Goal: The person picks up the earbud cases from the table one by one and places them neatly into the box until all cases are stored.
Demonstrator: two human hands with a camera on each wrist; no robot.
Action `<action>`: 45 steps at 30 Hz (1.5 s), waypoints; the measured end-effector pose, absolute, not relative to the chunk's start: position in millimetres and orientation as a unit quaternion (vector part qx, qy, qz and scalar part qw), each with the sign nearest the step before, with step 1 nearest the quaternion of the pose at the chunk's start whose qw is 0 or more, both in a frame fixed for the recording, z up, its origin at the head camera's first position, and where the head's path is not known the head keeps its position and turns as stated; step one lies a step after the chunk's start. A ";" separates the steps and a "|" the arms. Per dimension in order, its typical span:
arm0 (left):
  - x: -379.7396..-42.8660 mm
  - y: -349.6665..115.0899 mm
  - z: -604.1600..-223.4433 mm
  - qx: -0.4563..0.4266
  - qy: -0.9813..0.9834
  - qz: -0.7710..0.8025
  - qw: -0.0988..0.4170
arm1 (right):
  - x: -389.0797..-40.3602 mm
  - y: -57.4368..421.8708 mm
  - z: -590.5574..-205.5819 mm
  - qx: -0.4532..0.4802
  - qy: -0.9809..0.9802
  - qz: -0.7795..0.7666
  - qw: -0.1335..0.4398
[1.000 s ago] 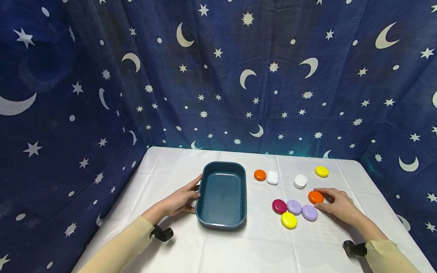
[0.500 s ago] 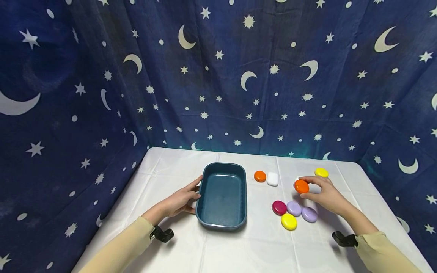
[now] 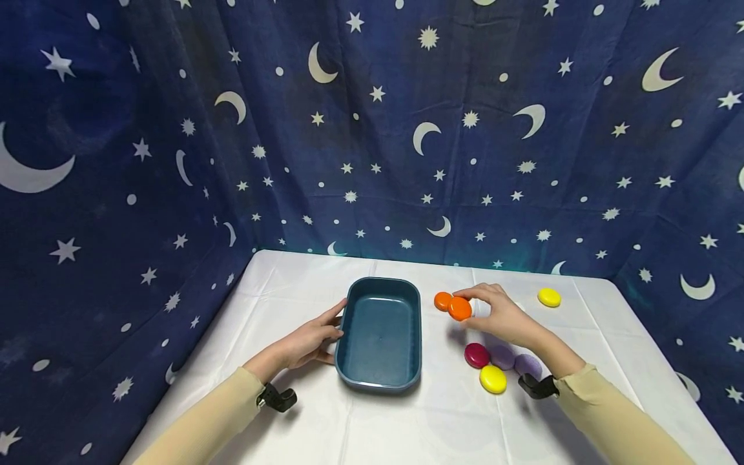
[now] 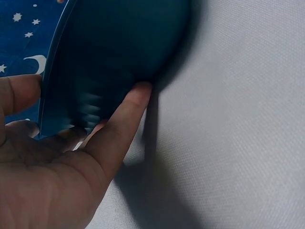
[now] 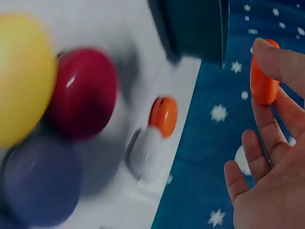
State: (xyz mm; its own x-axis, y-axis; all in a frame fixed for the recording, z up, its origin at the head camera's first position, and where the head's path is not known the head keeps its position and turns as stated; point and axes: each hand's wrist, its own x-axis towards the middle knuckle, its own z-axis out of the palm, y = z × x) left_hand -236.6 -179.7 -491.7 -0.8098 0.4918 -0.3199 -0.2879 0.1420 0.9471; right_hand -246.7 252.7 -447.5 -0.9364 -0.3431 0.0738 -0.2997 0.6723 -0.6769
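A deep blue-green rectangular bin [image 3: 420, 336] stands on the white table. My left hand [image 3: 305, 339] rests against its left side, with extended fingers [image 4: 119, 124] touching the outer wall. In the right wrist view, my right hand [image 5: 271, 191] pinches a glossy orange disc-shaped piece [image 5: 265, 76] between thumb and fingers, raised above the table. From the head view, this orange piece [image 3: 460, 309] overlaps a second orange piece [image 3: 442, 301] right of the bin. A white piece [image 3: 481, 307] shows partly behind my right fingers.
Nearer the front sit a crimson piece [image 3: 477, 355], a yellow piece [image 3: 493, 379] and two lilac pieces, one [image 3: 502, 356] in the hand's shadow. Another yellow piece [image 3: 549, 297] lies far right. A starry blue curtain [image 3: 395, 194] hangs behind the table.
My right hand has picked the orange piece up off the table and carried it left toward the bin, past the white pieces. The left hand has stayed at the bin's side.
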 end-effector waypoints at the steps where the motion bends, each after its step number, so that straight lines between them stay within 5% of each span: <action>1: -236.8 -179.6 -491.7 0.073 0.694 0.651 0.300 | -248.6 246.6 -446.4 -0.186 0.912 -0.365 0.028; 24: -237.9 -178.2 -490.4 0.073 0.698 0.647 0.298 | -270.0 140.9 -455.3 -0.321 0.931 -0.174 0.015; 45: -237.6 -179.0 -493.9 0.066 0.702 0.647 0.290 | -261.5 175.3 -437.0 -0.278 0.920 -0.275 0.002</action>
State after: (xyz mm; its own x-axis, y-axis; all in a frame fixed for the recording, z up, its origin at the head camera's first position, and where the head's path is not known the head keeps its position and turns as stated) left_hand -237.6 -179.0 -493.9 -0.8234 0.4683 -0.3204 -0.2817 0.1528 0.9473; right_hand -261.5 175.3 -437.0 -0.8452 -0.5133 0.1488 -0.5107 0.6936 -0.5080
